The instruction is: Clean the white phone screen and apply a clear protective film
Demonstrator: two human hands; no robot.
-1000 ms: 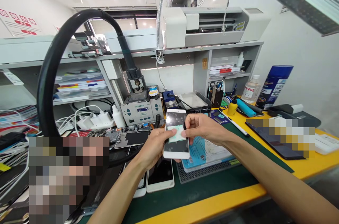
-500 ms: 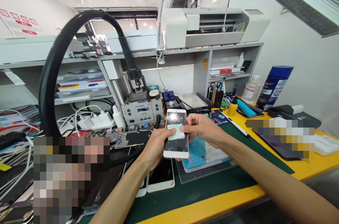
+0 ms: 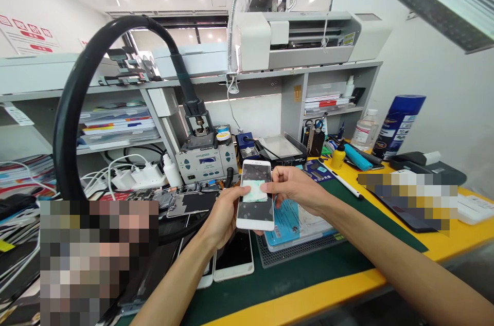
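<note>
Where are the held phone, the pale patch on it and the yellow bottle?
Held phone (image 3: pixel 255 212), head view: screen just below the patch.
Pale patch (image 3: pixel 253 192), head view: its middle.
Yellow bottle (image 3: pixel 338 158), head view: its body.

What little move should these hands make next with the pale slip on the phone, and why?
I'd probably have the right hand gently lift the slip by its right edge: its thumb is already there, while the left hand holds the white phone, thumb near the slip's left edge, so the phone seems steady enough.
</note>
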